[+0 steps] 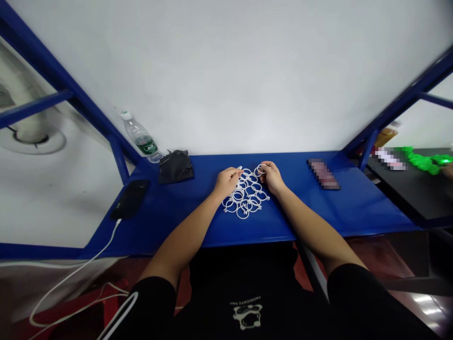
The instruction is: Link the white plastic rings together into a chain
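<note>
A loose pile of white plastic curtain rings (242,214) with small eyelets lies on the blue table (247,231) between my hands. At the pile's upper right, my right hand (272,178) is closed, pinching a white ring (260,169) between thumb and fingers; whether a second ring is with it is hard to tell. My left hand (227,182) is over the pile's upper left, its fingers pinched together. A small white plastic piece (239,167) sticks out at its fingertips, and the rest of it is hidden.
To the left stand a clear water bottle (143,139), a crumpled black bag (176,166) and a black phone (130,199) with a white cable (85,262). A blurred-out phone (324,174) lies at right. Beyond the blue frame are a black tabletop (406,189) and green material (421,160).
</note>
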{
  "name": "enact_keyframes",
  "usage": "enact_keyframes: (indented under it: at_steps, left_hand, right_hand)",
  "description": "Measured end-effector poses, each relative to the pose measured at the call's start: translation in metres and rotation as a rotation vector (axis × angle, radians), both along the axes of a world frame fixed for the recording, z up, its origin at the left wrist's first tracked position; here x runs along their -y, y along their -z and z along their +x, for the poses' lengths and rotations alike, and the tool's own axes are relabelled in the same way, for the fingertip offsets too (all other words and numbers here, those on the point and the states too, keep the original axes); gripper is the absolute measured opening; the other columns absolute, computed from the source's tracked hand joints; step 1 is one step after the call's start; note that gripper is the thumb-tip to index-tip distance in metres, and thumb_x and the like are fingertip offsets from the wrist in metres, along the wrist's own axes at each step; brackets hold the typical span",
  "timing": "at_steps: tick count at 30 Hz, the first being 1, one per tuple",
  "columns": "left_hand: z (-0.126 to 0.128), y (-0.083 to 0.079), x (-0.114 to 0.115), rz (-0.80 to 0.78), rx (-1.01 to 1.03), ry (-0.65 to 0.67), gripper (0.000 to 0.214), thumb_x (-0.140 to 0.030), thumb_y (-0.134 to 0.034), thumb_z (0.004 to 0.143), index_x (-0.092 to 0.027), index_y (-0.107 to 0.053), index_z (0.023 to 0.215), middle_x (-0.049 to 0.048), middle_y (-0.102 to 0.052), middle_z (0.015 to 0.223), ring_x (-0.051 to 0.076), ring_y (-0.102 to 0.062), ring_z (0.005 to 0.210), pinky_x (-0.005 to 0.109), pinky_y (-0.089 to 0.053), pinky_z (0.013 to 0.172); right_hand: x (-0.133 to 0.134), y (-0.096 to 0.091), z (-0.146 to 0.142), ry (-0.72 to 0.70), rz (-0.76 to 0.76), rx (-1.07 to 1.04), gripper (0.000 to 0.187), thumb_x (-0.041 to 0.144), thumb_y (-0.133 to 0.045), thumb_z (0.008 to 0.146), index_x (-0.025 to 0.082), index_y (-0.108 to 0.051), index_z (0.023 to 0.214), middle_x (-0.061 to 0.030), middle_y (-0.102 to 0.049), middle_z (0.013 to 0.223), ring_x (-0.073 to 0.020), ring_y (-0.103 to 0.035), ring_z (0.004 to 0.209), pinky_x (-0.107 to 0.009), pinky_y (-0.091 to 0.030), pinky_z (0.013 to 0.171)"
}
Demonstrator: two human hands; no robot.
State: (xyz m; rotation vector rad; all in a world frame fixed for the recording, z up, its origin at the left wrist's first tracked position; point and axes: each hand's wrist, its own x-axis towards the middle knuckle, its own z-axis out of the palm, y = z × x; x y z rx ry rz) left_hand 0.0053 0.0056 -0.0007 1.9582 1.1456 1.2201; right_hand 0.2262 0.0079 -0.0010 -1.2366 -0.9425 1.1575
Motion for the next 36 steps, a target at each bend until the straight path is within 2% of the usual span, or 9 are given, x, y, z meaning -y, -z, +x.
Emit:
enact_keyframes:
  at_steps: [6, 9, 13, 17, 20, 23, 26, 31, 36]
  left_hand:
    - [-0.002, -0.005, 0.004, 0.061, -0.079, 0.061, 0.037, 0.002, -0.049, 0.086, -0.019, -0.080, 0.088, 0.0030, -0.080, 0.094, 0.016, -0.075, 0.089, 0.029, -0.058, 0.088]
    - [0.000, -0.007, 0.010, 0.061, -0.098, 0.071, 0.035, 0.000, -0.051, 0.088, -0.020, -0.078, 0.097, 0.0034, -0.081, 0.101, 0.017, -0.075, 0.089, 0.031, -0.058, 0.086]
    - [0.003, -0.010, 0.018, 0.033, -0.162, 0.073, 0.033, -0.005, -0.053, 0.095, -0.025, -0.070, 0.116, 0.0030, -0.081, 0.113, 0.016, -0.073, 0.081, 0.031, -0.058, 0.081]
    - [0.003, -0.011, 0.020, 0.147, -0.188, 0.005, 0.024, -0.019, -0.066, 0.094, -0.023, -0.071, 0.117, 0.0037, -0.077, 0.108, 0.011, -0.064, 0.065, 0.027, -0.056, 0.077]
    - [0.003, -0.013, 0.022, 0.231, -0.149, 0.010, 0.024, -0.029, -0.069, 0.096, -0.022, -0.072, 0.119, 0.0063, -0.074, 0.116, 0.008, -0.056, 0.059, 0.025, -0.054, 0.071]
    - [0.003, -0.015, 0.027, 0.301, -0.168, 0.047, 0.022, -0.034, -0.066, 0.099, -0.022, -0.074, 0.115, 0.0075, -0.073, 0.114, 0.010, -0.061, 0.066, 0.027, -0.056, 0.075]
    - [0.005, -0.017, 0.031, 0.345, -0.212, 0.097, 0.022, -0.031, -0.066, 0.099, -0.023, -0.074, 0.117, 0.0083, -0.073, 0.115, 0.015, -0.068, 0.082, 0.030, -0.058, 0.083]
    - [0.006, -0.016, 0.030, 0.318, -0.250, 0.118, 0.023, -0.027, -0.067, 0.099, -0.022, -0.074, 0.120, 0.0084, -0.072, 0.115, 0.017, -0.071, 0.094, 0.032, -0.059, 0.088]
    - [0.007, -0.012, 0.029, 0.322, -0.225, 0.128, 0.013, -0.027, -0.068, 0.098, -0.022, -0.075, 0.108, 0.0075, -0.071, 0.114, 0.017, -0.071, 0.096, 0.030, -0.059, 0.083]
  right_hand:
    - [0.001, -0.001, -0.003, -0.008, 0.009, 0.019, 0.045, 0.052, -0.074, 0.073, 0.027, -0.051, 0.102, 0.0074, -0.062, 0.067, -0.0100, -0.047, 0.043, -0.022, -0.034, 0.038]
    - [0.003, -0.002, -0.003, 0.000, 0.031, 0.034, 0.045, 0.052, -0.073, 0.074, 0.027, -0.049, 0.104, 0.0082, -0.061, 0.067, -0.0105, -0.046, 0.044, -0.023, -0.034, 0.040]
    - [0.007, -0.007, -0.006, 0.022, 0.142, 0.066, 0.040, 0.051, -0.069, 0.079, 0.029, -0.044, 0.102, 0.0088, -0.058, 0.068, -0.0114, -0.044, 0.045, -0.024, -0.034, 0.043]
    - [0.018, -0.012, -0.011, -0.023, 0.217, 0.161, 0.037, 0.056, -0.066, 0.085, 0.030, -0.045, 0.098, 0.0062, -0.057, 0.071, -0.0132, -0.045, 0.050, -0.026, -0.037, 0.049]
    - [0.029, -0.015, -0.015, -0.090, 0.304, 0.366, 0.032, 0.057, -0.065, 0.090, 0.028, -0.053, 0.098, 0.0019, -0.061, 0.078, -0.0161, -0.052, 0.061, -0.029, -0.044, 0.060]
    - [0.037, -0.019, -0.017, -0.182, 0.376, 0.655, 0.027, 0.053, -0.062, 0.094, 0.027, -0.061, 0.101, -0.0028, -0.066, 0.086, -0.0206, -0.059, 0.074, -0.034, -0.048, 0.074]
    - [0.040, -0.019, -0.019, -0.275, 0.398, 0.837, 0.024, 0.047, -0.058, 0.096, 0.026, -0.064, 0.108, -0.0061, -0.071, 0.096, -0.0242, -0.064, 0.085, -0.036, -0.050, 0.082]
    - [0.036, -0.012, -0.015, -0.282, 0.496, 0.918, 0.039, 0.037, -0.061, 0.092, 0.023, -0.062, 0.129, -0.0084, -0.073, 0.104, -0.0248, -0.067, 0.089, -0.036, -0.051, 0.082]
    - [0.034, -0.010, -0.013, -0.299, 0.471, 0.985, 0.042, 0.032, -0.065, 0.087, 0.024, -0.064, 0.128, -0.0075, -0.074, 0.103, -0.0234, -0.067, 0.087, -0.032, -0.049, 0.078]
